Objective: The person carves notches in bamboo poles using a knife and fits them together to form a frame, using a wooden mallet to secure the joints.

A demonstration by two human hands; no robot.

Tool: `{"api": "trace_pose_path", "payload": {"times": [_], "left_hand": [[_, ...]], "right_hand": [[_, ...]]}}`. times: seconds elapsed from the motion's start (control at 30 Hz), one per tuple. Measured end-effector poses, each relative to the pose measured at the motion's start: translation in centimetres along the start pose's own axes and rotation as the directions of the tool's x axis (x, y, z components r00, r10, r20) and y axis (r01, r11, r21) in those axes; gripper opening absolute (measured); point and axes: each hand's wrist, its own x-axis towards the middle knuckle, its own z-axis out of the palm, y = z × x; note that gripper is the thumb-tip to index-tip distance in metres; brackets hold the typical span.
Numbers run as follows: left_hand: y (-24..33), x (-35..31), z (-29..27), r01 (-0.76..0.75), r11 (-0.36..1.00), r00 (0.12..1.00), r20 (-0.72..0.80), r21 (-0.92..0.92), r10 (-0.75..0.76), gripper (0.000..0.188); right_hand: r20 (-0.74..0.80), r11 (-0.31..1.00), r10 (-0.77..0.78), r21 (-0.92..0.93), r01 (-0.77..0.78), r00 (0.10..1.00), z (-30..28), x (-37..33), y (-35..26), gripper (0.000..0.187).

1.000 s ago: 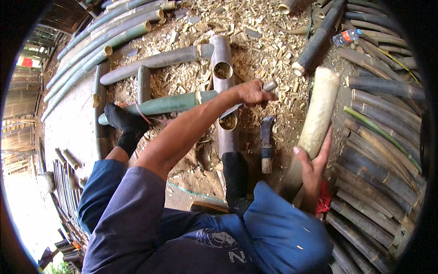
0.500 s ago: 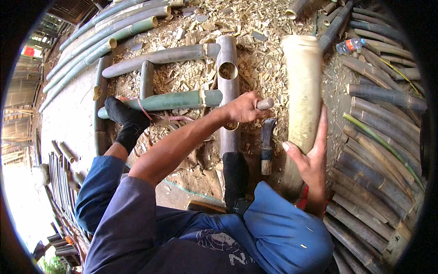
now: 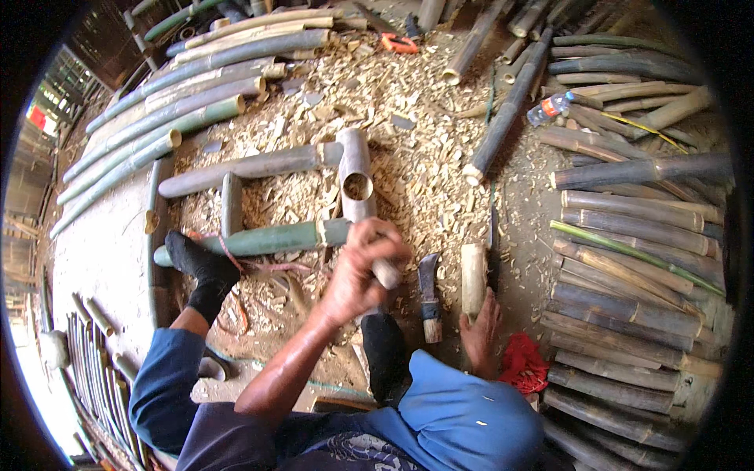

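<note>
two hands work low over a chip-strewn floor [image 3: 408, 118] hemmed in by bamboo: long poles stacked along its left edge [image 3: 157, 118], a thick pile of dark poles along its right edge [image 3: 636, 267], more at the far edge. the only open room is the patch of shavings in the middle, and short cut sections crowd even that. the left hand [image 3: 357, 275] is clamped tight on a pale handle [image 3: 386, 273], just in front of an upright hollow bamboo tube [image 3: 357, 177] and beside a green bamboo length [image 3: 267, 238] lying crosswise under a dark-socked foot [image 3: 200, 267]. the right hand [image 3: 479, 334] is curled on the lower end of a short pale bamboo piece [image 3: 473, 279], which stands on the floor near the right pile; how tightly it grips, i cannot tell. a curved knife [image 3: 429, 294] lies on the floor between the hands, touched by neither. half a second ago the pale piece reached far up the view; now it shows short and low, and the left hand has drawn nearer.
</note>
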Motion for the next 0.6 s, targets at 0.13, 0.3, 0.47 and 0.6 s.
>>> {"api": "trace_pose_path", "payload": {"times": [0.13, 0.3, 0.47, 0.6], "left_hand": [[2.9, -0.4, 3.1, -0.256, 0.899, 0.942, 0.3, 0.356, 0.149, 0.082], [1.2, 0.0, 2.5, -0.08, 0.951, 0.979, 0.203, 0.298, 0.018, 0.1], [-14.3, -2.7, -7.0, 0.524, 0.558, 0.847, -0.327, 0.644, -0.418, 0.114], [-19.0, -6.1, -7.4, 0.492, 0.522, 0.856, -0.281, 0.697, -0.433, 0.111]], "right_hand": [[0.171, 0.708, -0.321, 0.696, 0.116, 0.932, -4.4, 5.9, -9.4, 0.066], [0.256, 0.404, -0.342, 0.909, -0.105, 0.904, -0.2, 13.0, -9.4, 0.045], [0.196, 0.866, -0.344, 0.444, 0.23, 0.918, 3.3, 20.1, -10.9, 0.065], [-0.103, 0.95, -0.095, 0.286, 0.121, 0.99, 5.4, 26.2, -9.8, 0.073]]}}
